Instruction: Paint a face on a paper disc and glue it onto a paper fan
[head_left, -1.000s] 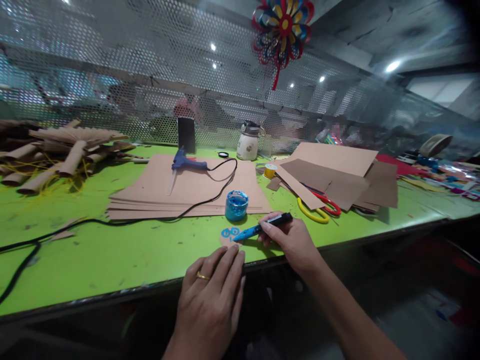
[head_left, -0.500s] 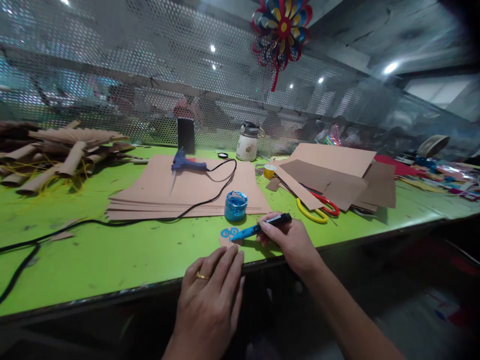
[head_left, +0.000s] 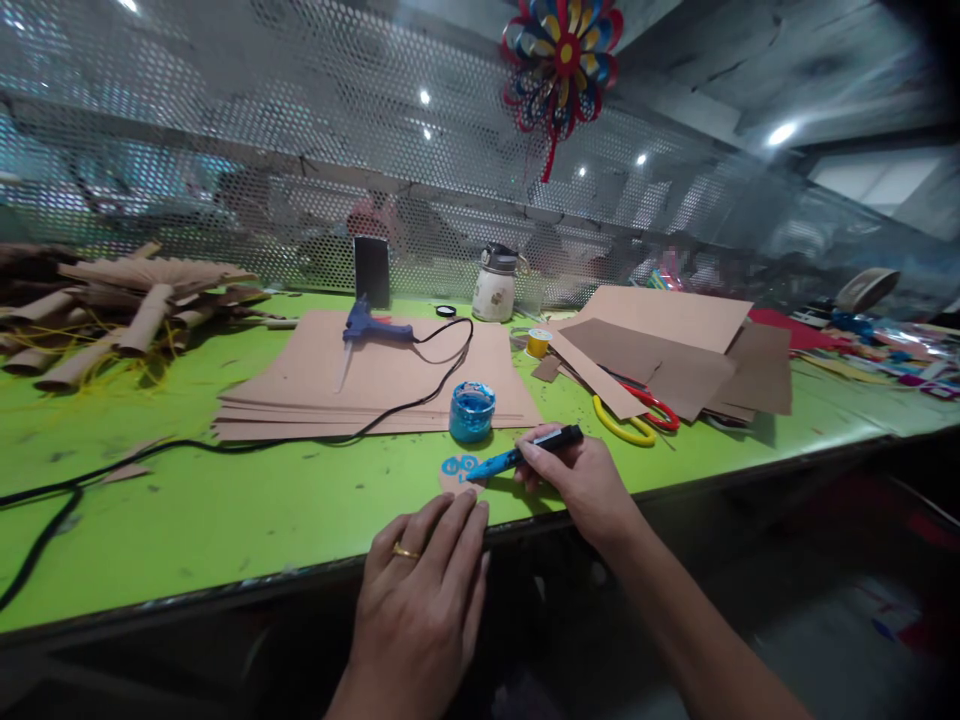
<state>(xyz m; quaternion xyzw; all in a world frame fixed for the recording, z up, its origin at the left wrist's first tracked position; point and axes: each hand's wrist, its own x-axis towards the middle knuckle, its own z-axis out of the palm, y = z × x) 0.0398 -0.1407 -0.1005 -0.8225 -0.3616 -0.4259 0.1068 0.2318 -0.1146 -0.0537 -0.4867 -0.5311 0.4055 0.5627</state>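
My right hand (head_left: 574, 480) is closed around a black marker pen (head_left: 529, 450), its front half coated in blue paint. The pen's tip rests on a small cardboard piece (head_left: 451, 482) marked with two blue rings and a short blue stroke below them. Fingers stretched out, my left hand (head_left: 424, 580) lies at the table edge, its fingertips on the near rim of that piece; a ring is on one finger. Just behind the piece stands an open jar of blue paint (head_left: 472, 415), with paint smeared on its rim.
Behind the jar, a blue glue gun (head_left: 375, 328) lies on stacked brown sheets (head_left: 315, 375), its black cord (head_left: 375, 425) running left across the green table (head_left: 247, 520). To the right are scissors (head_left: 626, 425), a yellow spool (head_left: 538, 343) and cardboard sheets (head_left: 660, 360). Cardboard tubes (head_left: 146, 318) sit left; a bottle (head_left: 493, 290) stands behind.
The pen tip has shifted very slightly on the cardboard, and the blue stroke under the rings shows more clearly. My left hand stays in place.
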